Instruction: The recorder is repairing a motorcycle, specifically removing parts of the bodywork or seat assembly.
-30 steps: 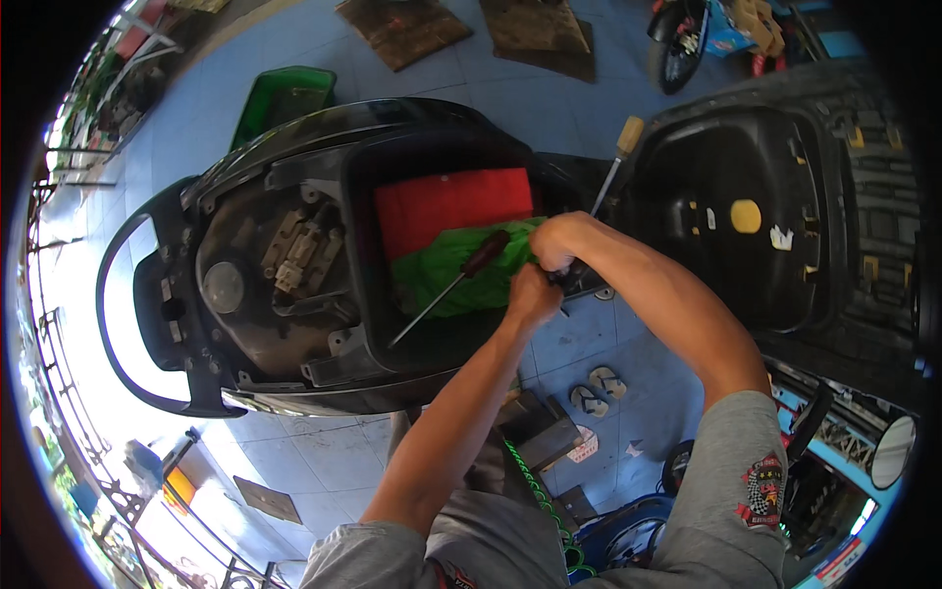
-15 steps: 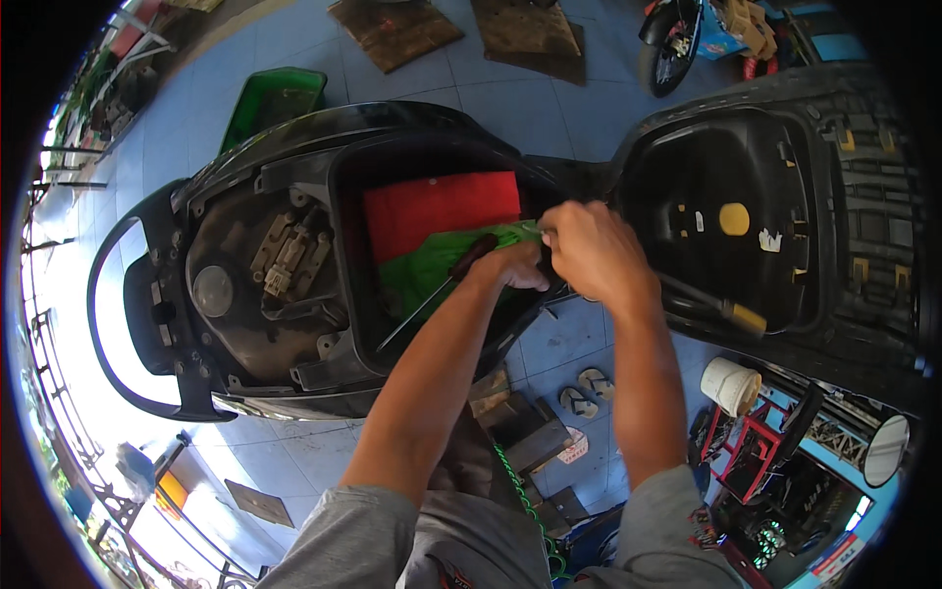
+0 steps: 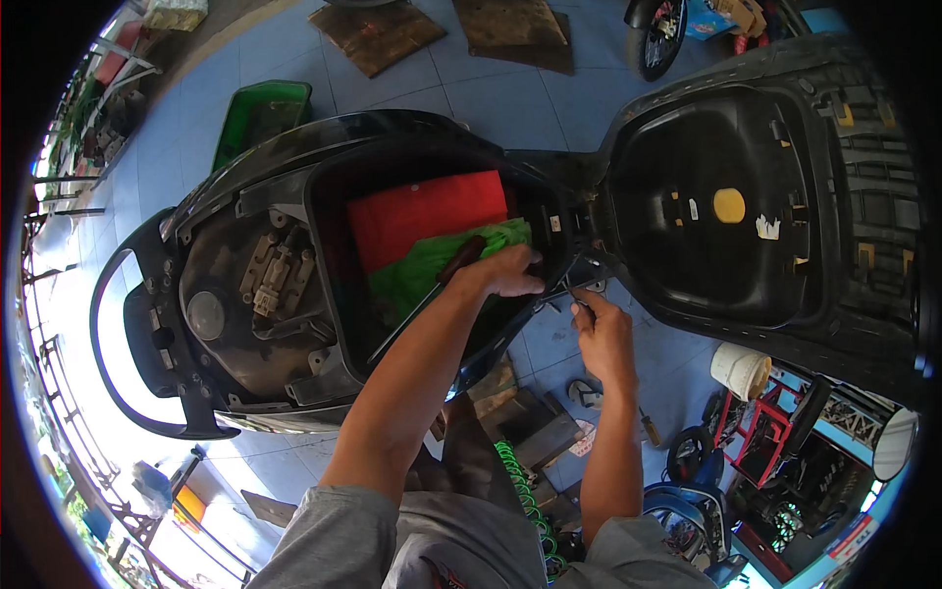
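My left hand (image 3: 512, 272) reaches into the front of the scooter's under-seat storage box (image 3: 329, 294), by its near rim. A gap shows between its thumb and fingers, and I see nothing held there. Beside that wrist lies a screwdriver with a dark red handle (image 3: 463, 257), its long shaft partly behind my forearm. It rests over a bunched green cloth (image 3: 422, 265) and close to a flat red piece (image 3: 427, 211). Just outside the box, my right hand (image 3: 605, 339) pinches a screwdriver, whose yellow handle (image 3: 650, 430) sticks out past my wrist; most of its shaft is hidden.
The seat (image 3: 716, 275) is tipped forward, underside up. Rearward are the exposed fuel tank area (image 3: 206, 316) and grab rail (image 3: 98, 334). A green tray (image 3: 228, 123) and wooden boards (image 3: 378, 34) lie beyond on the tiles. A white bucket (image 3: 738, 371) stands to the right.
My right hand has come back from above the box to outside its near rim, swinging the yellow-handled screwdriver towards me. My left hand stays nearly in place.
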